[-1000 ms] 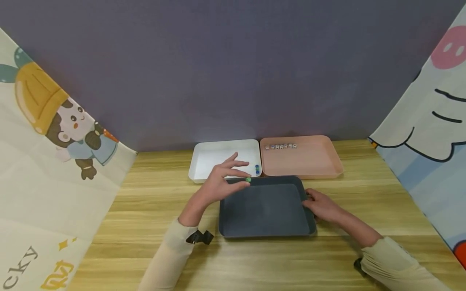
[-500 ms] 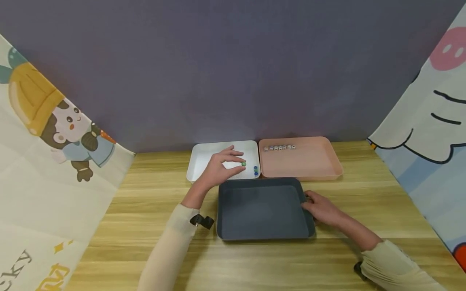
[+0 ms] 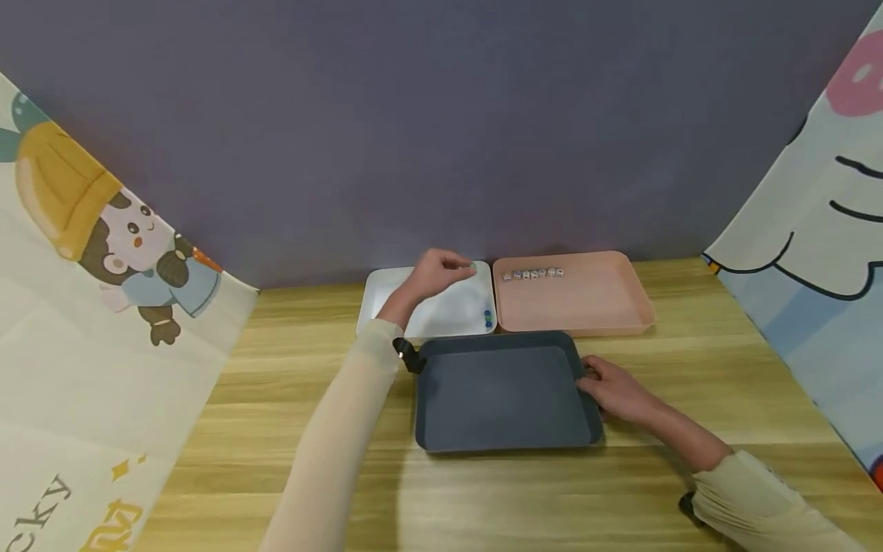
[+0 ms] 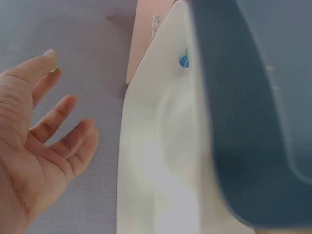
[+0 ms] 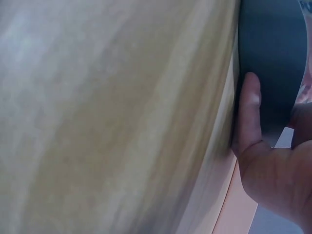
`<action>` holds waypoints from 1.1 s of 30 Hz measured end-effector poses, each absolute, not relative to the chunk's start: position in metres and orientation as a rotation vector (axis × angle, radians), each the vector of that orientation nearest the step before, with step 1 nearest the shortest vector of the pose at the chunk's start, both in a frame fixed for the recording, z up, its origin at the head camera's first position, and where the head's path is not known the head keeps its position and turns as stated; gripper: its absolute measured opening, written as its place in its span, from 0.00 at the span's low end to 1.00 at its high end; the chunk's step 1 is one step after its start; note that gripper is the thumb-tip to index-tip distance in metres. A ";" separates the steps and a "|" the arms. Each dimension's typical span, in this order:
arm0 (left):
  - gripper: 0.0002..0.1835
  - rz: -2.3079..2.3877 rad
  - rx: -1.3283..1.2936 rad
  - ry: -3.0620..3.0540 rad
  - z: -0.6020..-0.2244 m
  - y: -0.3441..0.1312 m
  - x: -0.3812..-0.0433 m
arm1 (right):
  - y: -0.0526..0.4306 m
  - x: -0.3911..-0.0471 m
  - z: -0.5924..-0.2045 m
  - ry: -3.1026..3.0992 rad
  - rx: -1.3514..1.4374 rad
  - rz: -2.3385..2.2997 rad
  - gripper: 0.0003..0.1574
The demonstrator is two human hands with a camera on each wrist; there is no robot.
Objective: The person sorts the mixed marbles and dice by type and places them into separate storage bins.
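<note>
My left hand [image 3: 441,272] is above the back of the white tray [image 3: 386,299], pinching a small green marble [image 4: 53,68] between thumb and forefinger. In the left wrist view its other fingers are spread and loosely bent. The marble is mostly hidden by the fingertips. Several blue and green marbles [image 3: 487,318] lie in a short row by the white tray's right wall. My right hand [image 3: 619,392] grips the right rim of the dark grey tray [image 3: 510,399], which lies in front of the other two trays. One finger lies along its wall in the right wrist view.
A pink tray [image 3: 586,299] stands right of the white one, with a row of several small patterned cubes [image 3: 533,274] near its back wall. All the trays are on a wood-grain table [image 3: 290,368]. A grey wall [image 3: 441,138] rises behind, with printed sheets at both sides.
My left hand has moved from over the dark tray's back edge, away from me, to above the back of the white tray, still pinching the green marble. The right hand stays on the dark tray.
</note>
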State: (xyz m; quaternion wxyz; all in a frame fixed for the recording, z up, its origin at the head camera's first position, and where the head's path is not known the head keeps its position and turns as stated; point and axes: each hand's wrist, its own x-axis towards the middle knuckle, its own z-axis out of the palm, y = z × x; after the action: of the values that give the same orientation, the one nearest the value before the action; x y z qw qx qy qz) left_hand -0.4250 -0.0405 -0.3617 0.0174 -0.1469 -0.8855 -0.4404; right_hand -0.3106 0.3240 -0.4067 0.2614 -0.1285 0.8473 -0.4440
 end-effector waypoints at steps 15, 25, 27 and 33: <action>0.16 -1.394 -0.157 -3.066 -0.395 -0.040 -0.460 | 0.323 -0.308 -0.411 2.303 -0.330 -1.230 0.25; 0.15 -1.393 -0.185 -3.137 -0.406 -0.025 -0.470 | 0.322 -0.309 -0.412 2.314 -0.344 -1.256 0.23; 0.15 -1.370 -0.213 -3.161 -0.406 -0.021 -0.472 | 0.324 -0.309 -0.412 2.317 -0.335 -1.254 0.23; 0.14 -1.261 -0.271 -3.238 -0.403 -0.012 -0.473 | 0.327 -0.309 -0.411 2.288 -0.333 -1.287 0.23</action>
State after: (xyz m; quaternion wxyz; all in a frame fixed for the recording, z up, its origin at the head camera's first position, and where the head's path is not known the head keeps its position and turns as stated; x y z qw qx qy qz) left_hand -0.4728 -0.0116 -0.4031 -0.1709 -0.0766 -0.9153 -0.3566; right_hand -0.3093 0.3272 -0.4111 0.2450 -0.1221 0.8382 -0.4716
